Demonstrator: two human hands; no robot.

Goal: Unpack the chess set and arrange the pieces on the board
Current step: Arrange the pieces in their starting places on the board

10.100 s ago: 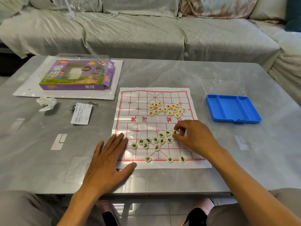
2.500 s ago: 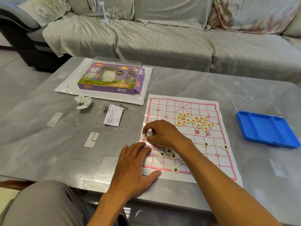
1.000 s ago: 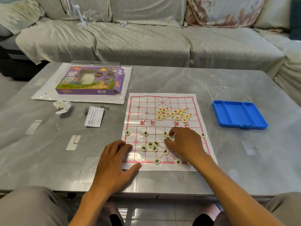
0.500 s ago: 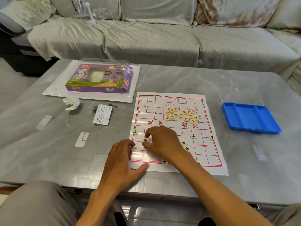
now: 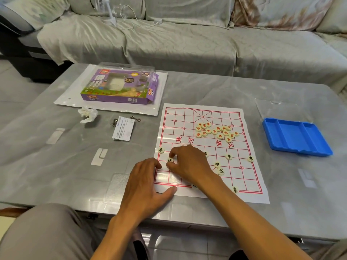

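Cream-coloured black-marked piece [image 5: 170, 160] sits pinched at the right hand [image 5: 189, 164] fingertips, near the board [image 5: 249, 196] left edge, which the flat, relaxed left hand [image 5: 144, 186] pins.

Grey glossy table [image 5: 206, 87]; beyond it, grey-covered sofa [image 5: 169, 44] with floral cushion [image 5: 281, 12]; pale tiled floor [image 5: 11, 94].

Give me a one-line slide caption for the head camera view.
Right hand pinches a black piece on the paper board; left hand presses its corner.
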